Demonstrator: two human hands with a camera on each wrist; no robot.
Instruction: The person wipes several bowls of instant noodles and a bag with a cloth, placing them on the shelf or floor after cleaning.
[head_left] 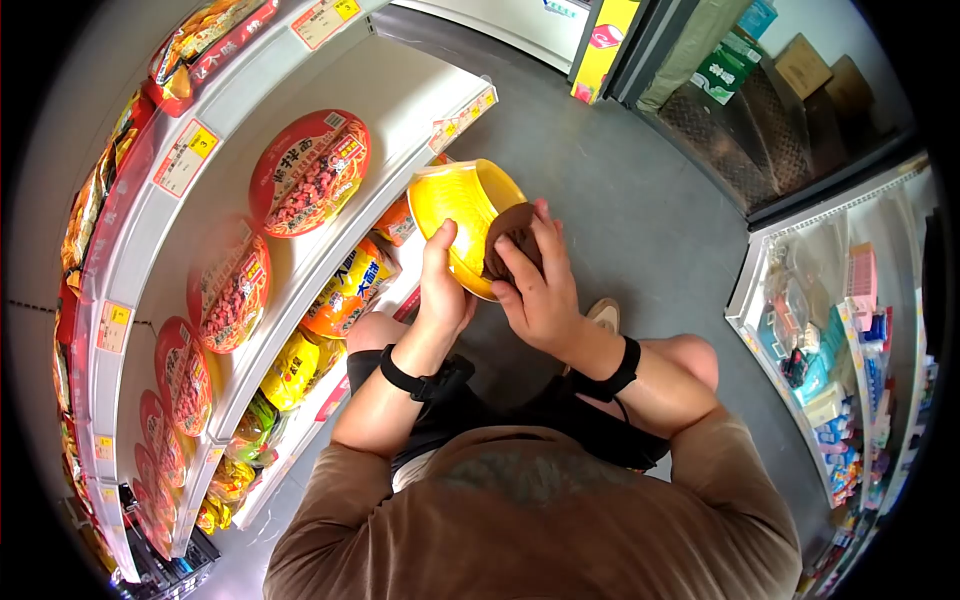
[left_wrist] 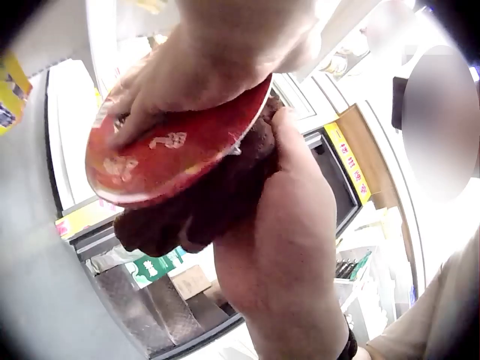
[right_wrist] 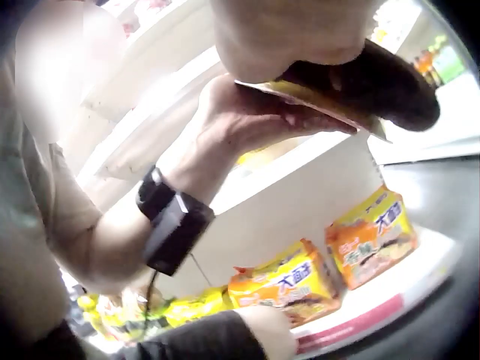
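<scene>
Both hands meet in front of the squatting person. Left hand (head_left: 443, 285) grips the yellow instant-noodle bowl (head_left: 462, 210) by its rim, tilted, just beside the shelf (head_left: 330, 270). Right hand (head_left: 540, 290) presses a dark brown cloth (head_left: 512, 232) on the bowl's underside, fingers curled round it.

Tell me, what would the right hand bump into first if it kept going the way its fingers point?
Probably the brown cloth under its fingers, pressed against the yellow bowl.
</scene>
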